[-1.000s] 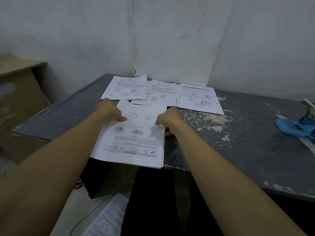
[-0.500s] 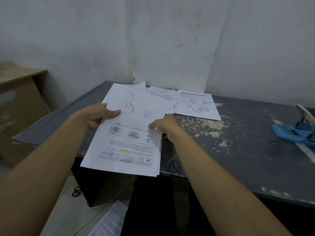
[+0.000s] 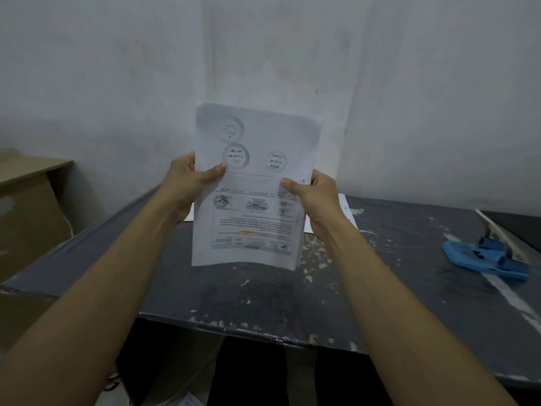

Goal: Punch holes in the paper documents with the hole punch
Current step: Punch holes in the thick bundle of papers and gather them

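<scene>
Both hands held one stack of papers [image 3: 254,183] upright above the table [image 3: 395,276], the printed side toward the camera and the text upside down. The left hand [image 3: 188,183] gripped the stack's left edge about halfway up, its thumb lying across the front sheet just under a round stamp, the other fingers hidden behind the paper. The right hand [image 3: 314,194] gripped the right edge at nearly the same height, slightly lower, thumb on the front and fingers curled round the back. The stack thus sat between the two hands, its top rising well above them against the white wall [image 3: 117,83] and its bottom edge hanging below them, clear of the tabletop. The sheets were roughly squared, though a few edges showed offset at the top and lower right corners.

The blue punch [image 3: 487,257] lay on the table well to the right of the right hand and lower in the view, touched by neither hand. Just behind the hands, corners of other sheets [image 3: 347,212] lay flat on the table, mostly hidden by the held stack. The tabletop below the hands was dark, with pale chipped patches. A brown cabinet [image 3: 32,206] stood far to the left of the left hand.
</scene>
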`<state>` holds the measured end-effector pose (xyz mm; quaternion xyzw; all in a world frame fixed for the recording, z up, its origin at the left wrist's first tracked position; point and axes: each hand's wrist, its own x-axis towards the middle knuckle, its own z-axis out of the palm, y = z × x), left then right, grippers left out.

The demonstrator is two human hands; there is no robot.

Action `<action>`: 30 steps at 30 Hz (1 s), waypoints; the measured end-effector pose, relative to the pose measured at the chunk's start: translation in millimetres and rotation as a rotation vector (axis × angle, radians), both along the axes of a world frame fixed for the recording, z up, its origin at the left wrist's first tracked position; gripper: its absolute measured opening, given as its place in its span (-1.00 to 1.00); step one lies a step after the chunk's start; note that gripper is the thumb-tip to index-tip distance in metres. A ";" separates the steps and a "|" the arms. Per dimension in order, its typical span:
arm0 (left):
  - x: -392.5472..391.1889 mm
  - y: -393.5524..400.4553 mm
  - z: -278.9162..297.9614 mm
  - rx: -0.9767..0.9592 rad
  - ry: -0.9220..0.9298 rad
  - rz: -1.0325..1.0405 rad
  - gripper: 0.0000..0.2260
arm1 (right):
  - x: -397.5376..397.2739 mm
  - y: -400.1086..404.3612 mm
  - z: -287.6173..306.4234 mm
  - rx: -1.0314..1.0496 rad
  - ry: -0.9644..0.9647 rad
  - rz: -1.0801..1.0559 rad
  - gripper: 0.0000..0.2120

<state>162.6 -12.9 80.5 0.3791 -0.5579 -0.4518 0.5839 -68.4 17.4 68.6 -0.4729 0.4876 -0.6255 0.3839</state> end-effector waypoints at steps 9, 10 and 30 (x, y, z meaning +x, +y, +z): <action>-89.0 21.4 3.4 -0.181 0.014 0.090 -0.81 | -46.7 33.8 19.7 -0.278 0.123 -0.307 -0.86; -93.8 24.3 -6.7 -0.168 0.001 0.097 -0.80 | -50.4 37.6 9.7 -0.271 0.117 -0.313 -0.87; -123.2 28.5 -10.9 -0.252 -0.069 0.159 -0.85 | -83.0 51.4 -10.5 -0.211 0.105 -0.319 -0.86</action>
